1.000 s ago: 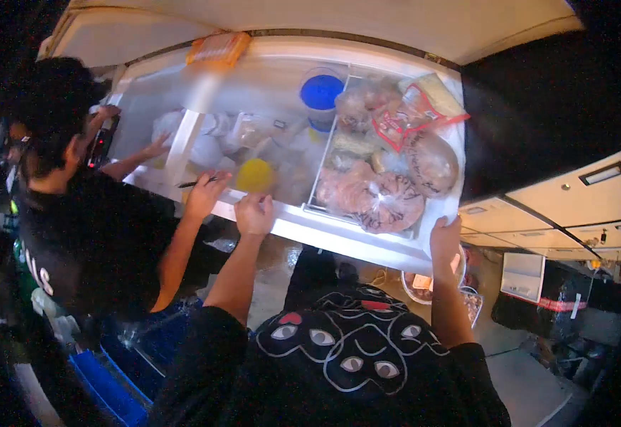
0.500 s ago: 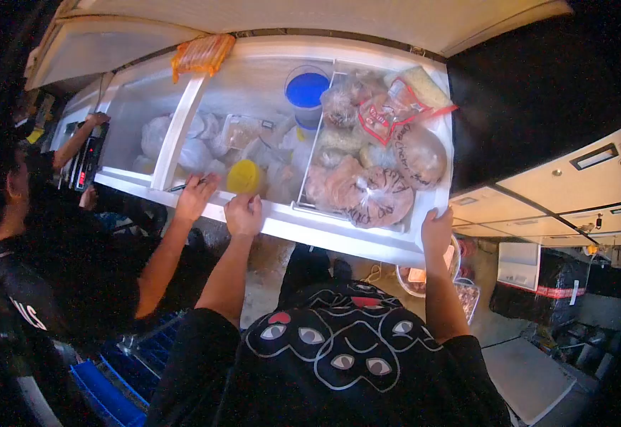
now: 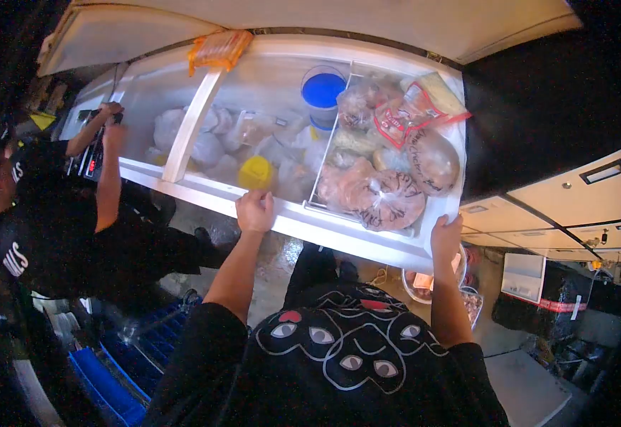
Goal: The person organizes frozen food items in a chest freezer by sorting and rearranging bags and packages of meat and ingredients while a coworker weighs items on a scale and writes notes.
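I stand over an open white chest freezer. My left hand is curled over its front rim, near a yellow-lidded tub inside. On the right front corner of the rim, my right hand is closed. Between and beyond my hands, a white wire basket holds several plastic bags of food. A tied bag and a rounder bag carry black handwriting. A red-edged packet lies above them. Left of the basket stands a bucket with a blue lid.
An orange packet rests on the back rim by a white divider. Two people in black shirts are at the left, by a device with red digits. Blue crates stand lower left; pale drawers are at the right.
A co-worker's hand holding a pen has left the freezer's front rim and moved left toward the device. The view has shifted slightly; both my hands stay on the rim.
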Demonstrator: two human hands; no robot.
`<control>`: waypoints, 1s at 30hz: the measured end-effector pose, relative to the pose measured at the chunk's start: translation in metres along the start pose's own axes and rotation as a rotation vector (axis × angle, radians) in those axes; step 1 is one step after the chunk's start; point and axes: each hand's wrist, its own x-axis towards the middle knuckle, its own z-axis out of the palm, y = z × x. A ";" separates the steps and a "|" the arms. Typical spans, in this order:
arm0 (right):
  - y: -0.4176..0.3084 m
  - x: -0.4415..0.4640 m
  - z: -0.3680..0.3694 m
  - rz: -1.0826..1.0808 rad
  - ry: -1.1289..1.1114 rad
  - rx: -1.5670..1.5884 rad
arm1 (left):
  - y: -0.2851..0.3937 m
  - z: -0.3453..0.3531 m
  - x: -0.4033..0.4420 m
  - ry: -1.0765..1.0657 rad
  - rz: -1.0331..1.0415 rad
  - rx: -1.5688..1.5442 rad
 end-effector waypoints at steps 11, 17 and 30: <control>-0.006 -0.004 -0.006 -0.016 0.026 0.060 | -0.001 0.001 0.002 -0.021 -0.005 -0.013; -0.006 -0.002 -0.009 0.010 -0.022 0.081 | -0.006 0.006 0.001 -0.023 -0.008 0.036; 0.013 0.008 0.008 -0.044 -0.055 0.036 | 0.005 -0.008 -0.002 -0.014 -0.088 0.006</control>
